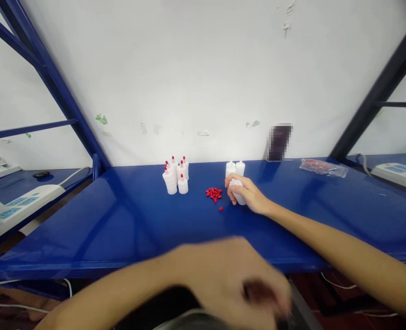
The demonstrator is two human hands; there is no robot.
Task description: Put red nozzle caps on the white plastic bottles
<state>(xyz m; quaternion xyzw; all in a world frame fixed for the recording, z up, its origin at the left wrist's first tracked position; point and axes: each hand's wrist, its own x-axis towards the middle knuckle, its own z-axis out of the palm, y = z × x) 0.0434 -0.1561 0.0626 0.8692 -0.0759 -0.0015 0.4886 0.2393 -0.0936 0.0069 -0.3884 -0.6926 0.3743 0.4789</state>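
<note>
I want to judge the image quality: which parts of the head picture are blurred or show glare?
Head view: the left hand near the lens is smeared by blur; the right hand on a small white plastic bottle is sharp; the glossy blue table shows pale glare; frame bars bend at the edges.
</note>
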